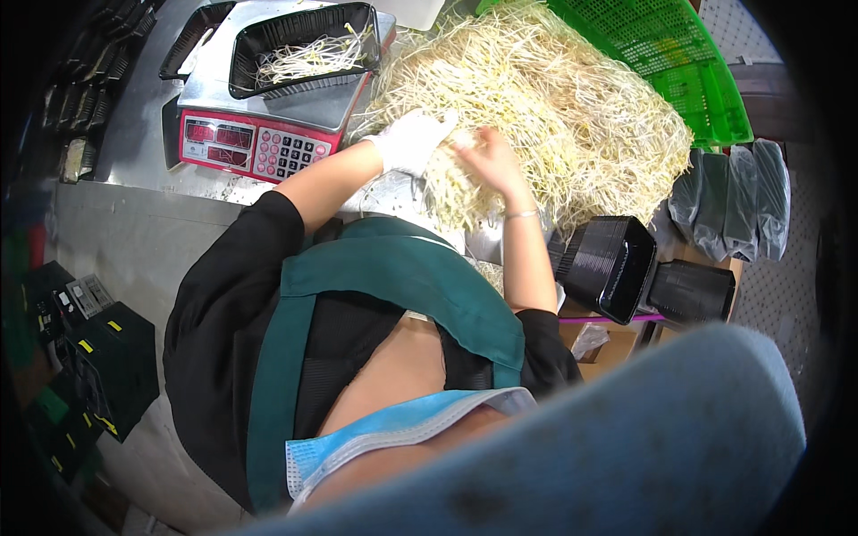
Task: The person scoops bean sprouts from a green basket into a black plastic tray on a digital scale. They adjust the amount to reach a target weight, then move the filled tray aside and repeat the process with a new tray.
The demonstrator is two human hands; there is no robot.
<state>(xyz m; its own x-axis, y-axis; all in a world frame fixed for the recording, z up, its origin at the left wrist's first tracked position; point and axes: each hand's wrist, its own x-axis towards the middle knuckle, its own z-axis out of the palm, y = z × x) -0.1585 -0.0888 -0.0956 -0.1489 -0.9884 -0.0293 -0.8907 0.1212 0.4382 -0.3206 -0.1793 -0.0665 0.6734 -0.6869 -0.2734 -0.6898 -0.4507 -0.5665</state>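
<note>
Bean sprouts [545, 98] lie heaped beyond our gloved left hand [413, 143] and right hand [494, 163]; whether either grasps any, we cannot tell. A scale [246, 147] sits left of both.

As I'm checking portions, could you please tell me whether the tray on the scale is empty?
Partly full: pale sprouts lie in the black tray, leaving some floor bare.

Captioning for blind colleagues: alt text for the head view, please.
A person's white-gloved left hand and bare right hand are at the near edge of a heap of pale sprouts. On the left, a red-and-silver scale bears a black tray holding loose sprouts; a green crate is behind right.
</note>
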